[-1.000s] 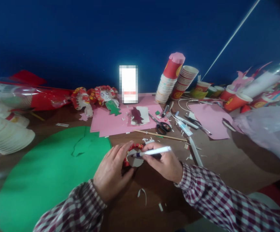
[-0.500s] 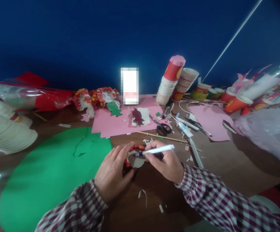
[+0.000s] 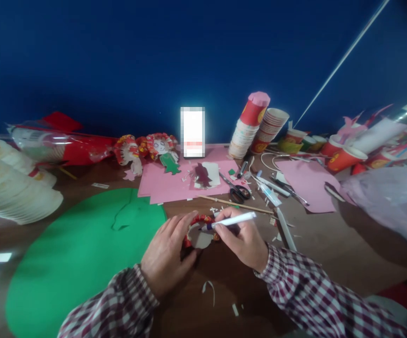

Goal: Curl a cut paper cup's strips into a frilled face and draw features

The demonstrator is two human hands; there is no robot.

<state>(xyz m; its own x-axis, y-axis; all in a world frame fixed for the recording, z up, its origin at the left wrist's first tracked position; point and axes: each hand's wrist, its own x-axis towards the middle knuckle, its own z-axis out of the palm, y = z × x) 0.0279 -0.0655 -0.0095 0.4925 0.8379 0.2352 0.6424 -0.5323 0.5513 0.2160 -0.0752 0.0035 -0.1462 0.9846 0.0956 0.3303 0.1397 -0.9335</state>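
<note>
A small white paper cutout with a frilled red-and-gold edge (image 3: pixel 200 241) lies on the brown table in front of me. My left hand (image 3: pixel 170 249) curls round its left side, fingers on the frilled rim and thumb near the lower edge. My right hand (image 3: pixel 244 241) pinches a white marker pen (image 3: pixel 235 219) with a dark tip end. The pen slants to the left, and its tip is at the white middle of the cutout; whether it touches cannot be made out. Under my left forearm and beside it spreads a large green paper sheet (image 3: pixel 73 253).
Behind the cutout are pink paper (image 3: pixel 161 188), black-handled scissors (image 3: pixel 239 191), a thin wooden stick (image 3: pixel 235 204) and a lit phone (image 3: pixel 192 131). Paper cups are stacked at left (image 3: pixel 17 183) and back (image 3: pixel 244 131). A pale plastic bag (image 3: pixel 389 197) lies right. Paper scraps are scattered about.
The whole view has shifted slightly, so things appear a little lower and further right. Both hands keep their places around the cutout, and the pen stays over its white middle.
</note>
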